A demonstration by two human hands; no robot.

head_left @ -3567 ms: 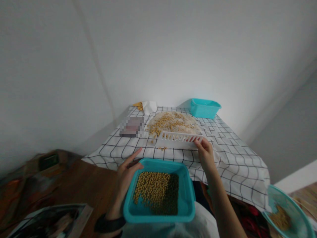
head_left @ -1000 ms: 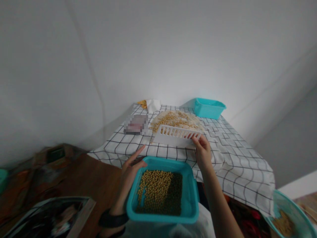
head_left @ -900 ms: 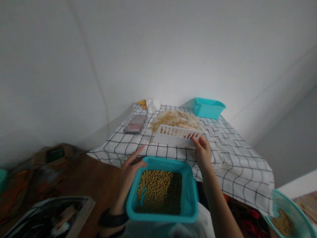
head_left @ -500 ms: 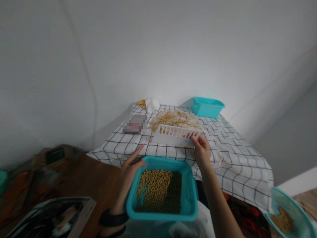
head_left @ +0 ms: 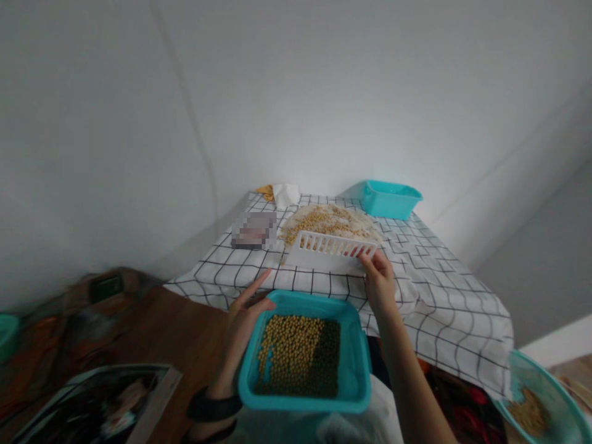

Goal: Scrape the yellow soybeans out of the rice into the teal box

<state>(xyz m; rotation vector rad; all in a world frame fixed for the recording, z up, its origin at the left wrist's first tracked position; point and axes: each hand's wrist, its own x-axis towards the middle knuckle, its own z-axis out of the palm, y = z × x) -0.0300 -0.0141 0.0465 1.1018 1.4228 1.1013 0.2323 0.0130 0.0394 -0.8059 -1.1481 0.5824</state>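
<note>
A turquoise plastic basin (head_left: 305,406) with a layer of round yellow beans (head_left: 298,351) is low in front of me, partly shaded on its right. My left hand (head_left: 243,317) is at its far left corner, thumb over the rim and index finger stretched forward; the other fingers are partly hidden. My right hand (head_left: 380,274) grips the right end of a white slotted plastic piece (head_left: 319,256), some fingers showing through the slots. The piece stands on edge on the table, in front of a pale round mat (head_left: 354,216) with more beans (head_left: 319,216) scattered over it.
A black-and-white checked cloth (head_left: 444,277) covers the table. A second turquoise basin (head_left: 391,200) stands at the back right; a white cloth (head_left: 285,195) and a blurred-out item (head_left: 253,230) are at left. A tub (head_left: 550,394) with tan contents is at lower right.
The view has shifted slightly. Both hands, the basin and the white slotted piece keep about the same places relative to each other.
</note>
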